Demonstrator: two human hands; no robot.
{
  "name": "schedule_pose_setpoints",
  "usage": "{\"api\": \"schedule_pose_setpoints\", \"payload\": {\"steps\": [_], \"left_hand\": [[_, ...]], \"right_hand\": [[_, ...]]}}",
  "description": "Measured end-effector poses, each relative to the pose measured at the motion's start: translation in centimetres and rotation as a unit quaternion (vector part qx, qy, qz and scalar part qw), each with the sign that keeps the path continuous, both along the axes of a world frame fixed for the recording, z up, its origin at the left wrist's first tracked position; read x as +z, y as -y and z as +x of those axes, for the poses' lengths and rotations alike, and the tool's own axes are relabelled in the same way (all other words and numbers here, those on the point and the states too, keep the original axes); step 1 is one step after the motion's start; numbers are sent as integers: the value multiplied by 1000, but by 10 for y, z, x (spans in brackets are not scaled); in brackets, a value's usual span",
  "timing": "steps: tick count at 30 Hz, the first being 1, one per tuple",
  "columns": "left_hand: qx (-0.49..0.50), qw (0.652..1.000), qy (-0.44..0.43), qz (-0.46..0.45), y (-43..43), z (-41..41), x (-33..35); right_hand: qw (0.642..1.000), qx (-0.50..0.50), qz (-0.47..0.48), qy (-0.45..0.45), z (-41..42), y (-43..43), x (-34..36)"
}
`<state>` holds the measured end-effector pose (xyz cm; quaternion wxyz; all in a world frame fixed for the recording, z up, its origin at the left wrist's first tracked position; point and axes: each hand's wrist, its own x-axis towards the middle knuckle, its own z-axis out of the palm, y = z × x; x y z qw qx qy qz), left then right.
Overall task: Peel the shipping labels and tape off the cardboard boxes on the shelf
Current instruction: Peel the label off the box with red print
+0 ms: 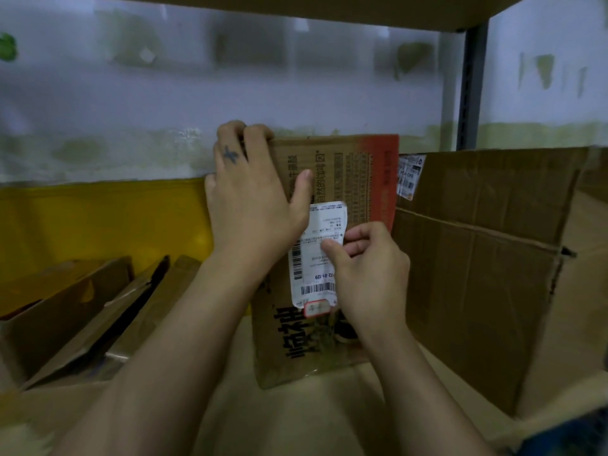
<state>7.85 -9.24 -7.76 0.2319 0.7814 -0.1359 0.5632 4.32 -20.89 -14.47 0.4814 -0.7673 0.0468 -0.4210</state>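
Fingers (255, 134) of the left hand (250, 199) curl over the top edge of the printed cardboard box (358, 176), with the thumb flat on its face. The right hand (370, 274) pinches the right edge of the shipping label (316, 271). A large plain box (487, 258) fills the right of the frame. The printed box stands upright at centre, with the white label stuck on its front. A smaller label (409, 176) sits at the plain box's upper left corner.

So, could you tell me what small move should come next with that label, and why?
Probably pull the shipping label slowly leftward off the cardboard box. The right hand pinches its right edge, most of it lies flat on the box, and the left hand grips the box's top corner, steadying it.
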Motion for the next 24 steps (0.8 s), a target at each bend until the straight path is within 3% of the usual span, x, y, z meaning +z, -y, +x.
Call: {"api": "schedule_pose_setpoints", "payload": {"steps": [14, 24], "left_hand": [[15, 1000, -9, -2, 5, -6, 1], [-3, 1000, -8, 1, -1, -6, 3]], "right_hand": [[998, 1, -8, 69, 1, -13, -15], [990, -7, -98, 106, -3, -14, -25]]}}
